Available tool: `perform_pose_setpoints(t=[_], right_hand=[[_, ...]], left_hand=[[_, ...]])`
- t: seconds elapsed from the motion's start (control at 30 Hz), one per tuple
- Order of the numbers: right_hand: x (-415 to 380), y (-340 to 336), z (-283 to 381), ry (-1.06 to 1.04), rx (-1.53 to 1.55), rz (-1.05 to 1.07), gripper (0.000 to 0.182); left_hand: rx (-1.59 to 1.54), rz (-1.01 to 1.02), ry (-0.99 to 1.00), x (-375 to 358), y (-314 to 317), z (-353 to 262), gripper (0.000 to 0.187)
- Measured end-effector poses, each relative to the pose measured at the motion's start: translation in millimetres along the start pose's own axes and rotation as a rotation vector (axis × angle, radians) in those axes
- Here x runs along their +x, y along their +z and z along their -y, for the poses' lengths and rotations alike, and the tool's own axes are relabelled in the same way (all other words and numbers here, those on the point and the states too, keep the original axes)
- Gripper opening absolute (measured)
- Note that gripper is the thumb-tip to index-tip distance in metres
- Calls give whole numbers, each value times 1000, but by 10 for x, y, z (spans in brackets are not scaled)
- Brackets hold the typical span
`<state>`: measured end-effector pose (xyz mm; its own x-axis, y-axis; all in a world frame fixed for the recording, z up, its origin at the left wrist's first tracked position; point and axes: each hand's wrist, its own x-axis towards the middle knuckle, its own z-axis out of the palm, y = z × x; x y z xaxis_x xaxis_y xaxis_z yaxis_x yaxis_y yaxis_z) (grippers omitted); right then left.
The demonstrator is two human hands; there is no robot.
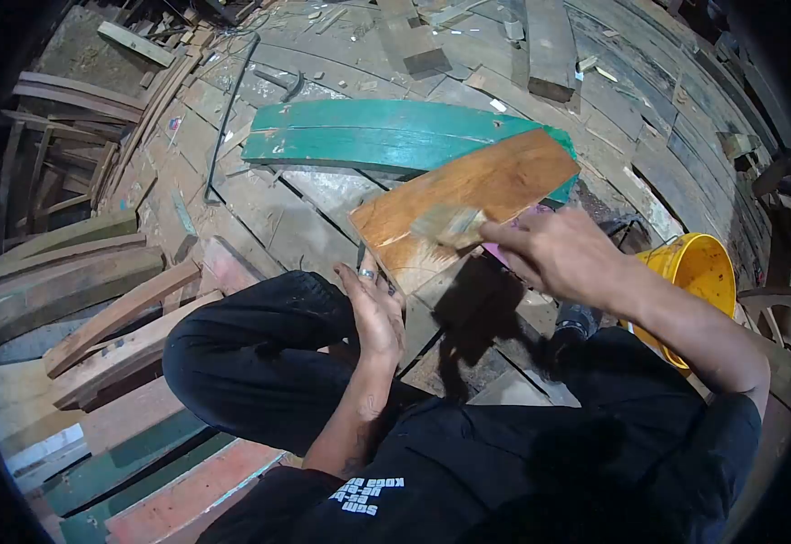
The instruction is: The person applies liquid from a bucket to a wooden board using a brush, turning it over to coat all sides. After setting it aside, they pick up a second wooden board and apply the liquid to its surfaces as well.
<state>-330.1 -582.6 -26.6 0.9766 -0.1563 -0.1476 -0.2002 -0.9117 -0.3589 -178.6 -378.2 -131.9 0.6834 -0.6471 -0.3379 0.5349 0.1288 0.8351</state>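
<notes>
A brown wooden board [477, 186] lies at an angle, its far end over a curved green-painted plank [350, 131]. At the board's near left corner is my left hand [377, 313], with a ring on one finger; it grips the edge and part of its fingers is hidden by the wood. My right hand [559, 254] is closed round a wide paintbrush [450, 225], whose pale bristles touch the board's surface. The wood beside the bristles is lighter near the lower edge. Something pinkish-purple [504, 257] shows beside my right hand, partly covered.
A yellow bucket [702, 272] stands at the right, near my foot. Curved timber pieces [114, 354] are stacked at the left. A thin metal bar [232, 118] lies beyond my left knee. Wood blocks [550, 54] and scraps lie on the plank floor ahead.
</notes>
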Motion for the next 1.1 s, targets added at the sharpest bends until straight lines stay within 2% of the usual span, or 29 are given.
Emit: perform_pose_setpoints(t=[0.1, 0.13, 0.2, 0.27, 0.37, 0.43, 0.47, 0.53, 0.67, 0.73, 0.77, 0.83, 0.93, 1.07, 1.1], right_hand=[[5, -17, 134, -257, 249, -55, 34], [10, -29, 108, -254, 255, -58, 34], [63, -86, -19, -254, 136, -53, 36], [96, -207, -97, -52, -117, -16, 22], [102, -260, -233, -50, -304, -117, 15], [100, -233, -178, -128, -399, -283, 12], [101, -196, -125, -126, -399, -282, 12], [95, -102, 58, -252, -321, -41, 9], [-14, -150, 505, -484, -74, -61, 29], [-52, -263, 633, -477, 9, -105, 40], [-63, -306, 615, -476, 14, -102, 40], [-68, -379, 470, -367, 109, -66, 24], [-94, -334, 164, -237, 323, -95, 33], [-165, -399, 163, -155, 268, -88, 36], [-175, -422, 222, -143, 316, -63, 41]], left_hand=[[36, -8, -1, -25, 17, -11, 95], [30, 9, -11, -28, 16, -15, 96], [19, -14, -14, -24, 16, -7, 96], [13, -30, -14, 3, 5, 14, 93], [72, -16, 4, 7, 19, -5, 86], [64, 29, 25, -1, 32, -14, 76], [64, 31, 23, -3, 36, -6, 76], [100, 27, 44, 2, 38, -10, 73], [44, -89, -26, 19, -46, 54, 77], [53, -85, -67, -60, 50, -60, 80], [9, -63, -56, -60, 62, -72, 81], [1, -11, 14, 12, 39, -38, 87], [29, -67, -10, 13, -9, 20, 91], [-9, -11, -26, -52, 85, -65, 93], [-38, -88, -2, -55, 144, -69, 92]])
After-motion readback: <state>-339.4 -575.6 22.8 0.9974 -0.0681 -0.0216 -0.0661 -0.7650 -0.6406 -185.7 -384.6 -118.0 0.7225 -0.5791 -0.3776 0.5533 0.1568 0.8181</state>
